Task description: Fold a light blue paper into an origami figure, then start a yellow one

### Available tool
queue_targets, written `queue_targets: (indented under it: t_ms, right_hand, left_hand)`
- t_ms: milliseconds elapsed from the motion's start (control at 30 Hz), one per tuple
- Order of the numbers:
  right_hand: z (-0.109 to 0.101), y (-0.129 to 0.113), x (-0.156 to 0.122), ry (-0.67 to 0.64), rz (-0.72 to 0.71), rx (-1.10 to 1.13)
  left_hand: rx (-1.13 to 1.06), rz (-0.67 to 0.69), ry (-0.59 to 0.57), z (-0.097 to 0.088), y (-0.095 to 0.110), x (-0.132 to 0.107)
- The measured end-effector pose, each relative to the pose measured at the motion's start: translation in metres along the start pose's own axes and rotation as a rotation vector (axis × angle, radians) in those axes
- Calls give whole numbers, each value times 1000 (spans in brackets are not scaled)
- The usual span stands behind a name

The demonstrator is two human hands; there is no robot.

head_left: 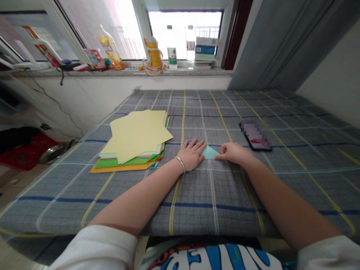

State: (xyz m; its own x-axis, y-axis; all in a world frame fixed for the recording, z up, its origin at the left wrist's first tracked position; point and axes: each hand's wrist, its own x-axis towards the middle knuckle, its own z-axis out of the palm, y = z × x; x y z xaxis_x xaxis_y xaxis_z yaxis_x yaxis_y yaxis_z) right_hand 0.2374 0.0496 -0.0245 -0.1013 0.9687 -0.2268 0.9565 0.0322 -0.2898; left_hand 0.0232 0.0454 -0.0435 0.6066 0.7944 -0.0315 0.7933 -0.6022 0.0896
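Observation:
A small light-blue folded paper (209, 153) lies on the checked cloth between my hands, its visible part shaped like a triangle. My left hand (192, 154), with a silver bangle at the wrist, rests flat over the paper's left part, fingers stretched out. The thumb and fingertips of my right hand (232, 153) pinch the paper's right corner. What lies beneath my left palm is hidden. To the left sits a stack of coloured paper (140, 135), pale yellow sheets on top and green and orange ones below.
A phone (255, 137) lies at the right on the checked tablecloth (197, 202). Along the windowsill (126, 72) stand a drink bottle (111, 48), a yellow water bottle (154, 52), a tube (172, 58) and boxes (205, 50). A grey curtain (281, 41) hangs at the right.

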Motion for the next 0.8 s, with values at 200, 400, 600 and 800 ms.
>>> queue_targets:
  t_ms: [200, 400, 600, 800]
  right_hand:
    - [-5, 10, -1, -33, 36, 9]
    - [-9, 22, -1, -62, 50, 7]
    - [-7, 35, -1, -45, 36, 57]
    - [4, 49, -2, -27, -143, 374]
  left_hand:
    - [-3, -42, -79, -10, -12, -3]
    - [-47, -94, -163, -28, -29, -10]
    - [-107, -140, -217, -36, -40, -15]
    - [-181, -108, -219, -33, -48, -15]
